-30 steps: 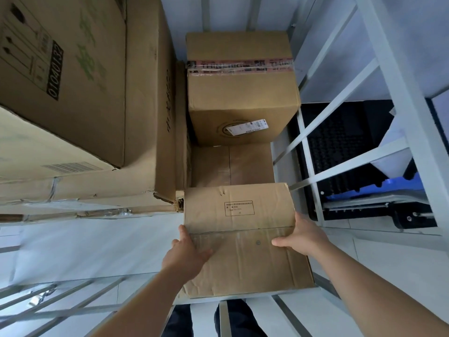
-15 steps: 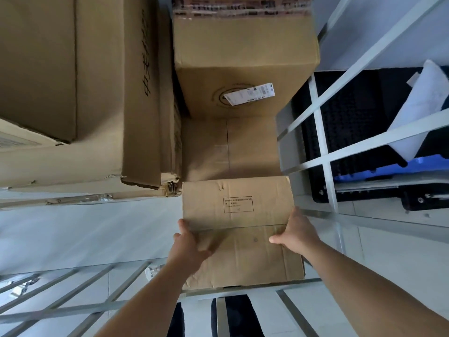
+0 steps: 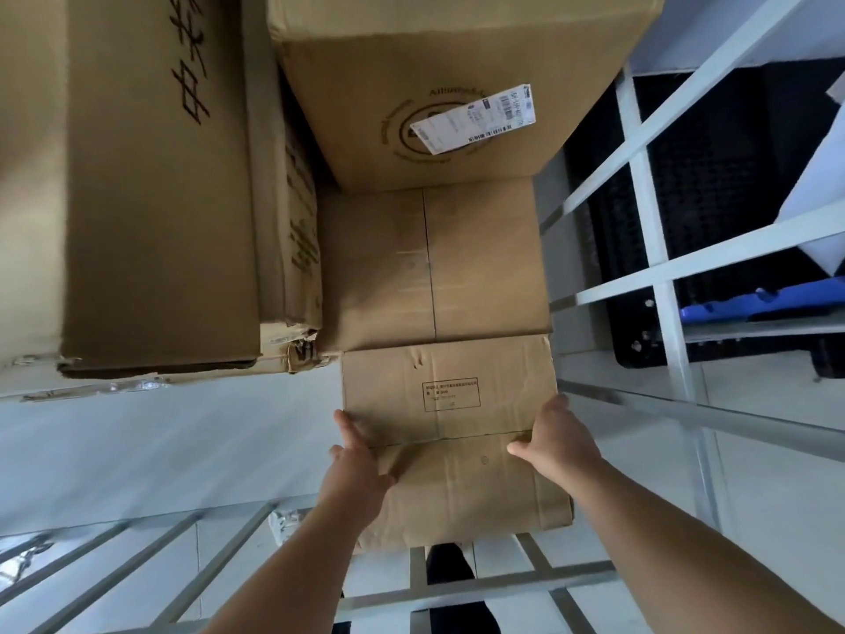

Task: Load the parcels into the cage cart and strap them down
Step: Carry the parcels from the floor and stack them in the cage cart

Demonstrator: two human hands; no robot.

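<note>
I hold a small worn cardboard box (image 3: 452, 391) with a printed rectangle on it, low in the middle of the view. My left hand (image 3: 359, 455) grips its left edge with the thumb across the near face. On the right edge my right hand (image 3: 558, 439) holds it, thumb pointing inward. The box's far edge meets a plain cardboard box (image 3: 480, 267) inside the cage cart. Above that sits a box with a white shipping label (image 3: 457, 84). Tall cardboard boxes (image 3: 160, 199) fill the cart's left side.
White cage bars (image 3: 658, 276) run down the right side, with a black gridded crate (image 3: 731, 199) and a blue edge (image 3: 754, 304) beyond them. A low cage rail (image 3: 480, 588) crosses under my forearms. The pale cart floor (image 3: 160, 450) shows left of the held box.
The held box has moved forward until it meets the plain box. My view has come closer to the stack, and both hands have kept their hold.
</note>
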